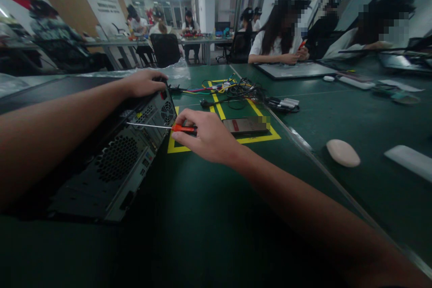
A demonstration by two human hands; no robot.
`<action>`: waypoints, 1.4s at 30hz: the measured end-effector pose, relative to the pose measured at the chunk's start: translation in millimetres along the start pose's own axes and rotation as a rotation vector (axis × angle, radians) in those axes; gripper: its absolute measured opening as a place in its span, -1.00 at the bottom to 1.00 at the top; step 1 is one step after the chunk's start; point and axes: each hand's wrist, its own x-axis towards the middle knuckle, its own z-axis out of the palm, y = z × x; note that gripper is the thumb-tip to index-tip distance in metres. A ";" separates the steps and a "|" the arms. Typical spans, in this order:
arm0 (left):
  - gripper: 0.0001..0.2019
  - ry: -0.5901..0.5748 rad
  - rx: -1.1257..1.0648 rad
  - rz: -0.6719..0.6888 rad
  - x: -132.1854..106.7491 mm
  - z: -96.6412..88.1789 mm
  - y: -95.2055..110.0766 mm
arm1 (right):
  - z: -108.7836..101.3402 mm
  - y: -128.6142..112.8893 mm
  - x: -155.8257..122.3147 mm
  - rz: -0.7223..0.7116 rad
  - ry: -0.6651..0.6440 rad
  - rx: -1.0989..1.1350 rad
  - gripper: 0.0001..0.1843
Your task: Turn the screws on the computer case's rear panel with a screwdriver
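Note:
A black desktop computer case (pixel 84 189) lies at the left, its metal back panel with round vents and ports turned toward the right. My left hand (pixel 145 83) rests over the far top corner of the case, its fingers bent over the edge. In my right hand (pixel 209 135) is a screwdriver (pixel 184 129) with an orange and black handle, gripped between thumb and fingers. Its long thin shaft points left across the back panel, with the tip near the case's upper edge. Whether the tip touches a screw I cannot tell.
Behind my right hand lies a flat brown box-like object (pixel 245 125) inside yellow tape (pixel 263 138) on the green table (pixel 202 216). Beyond it is a tangle of cables (pixel 248 90). A beige mouse (pixel 343 153) sits at the right. Across the table a person (pixel 278 47) sits behind a flat panel (pixel 297 70).

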 end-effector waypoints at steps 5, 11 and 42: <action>-0.27 -0.004 0.008 0.022 -1.7 -1.4 3.7 | 0.7 -2.2 0.9 0.050 -0.048 -0.027 -0.64; -0.27 -0.030 0.013 -0.002 -5.8 -5.2 10.5 | 1.6 -3.7 -0.2 0.063 -0.019 0.046 -0.75; -0.20 -0.003 -0.004 0.006 -0.6 0.1 0.2 | 0.1 -0.2 -0.6 -0.018 -0.021 0.049 -0.89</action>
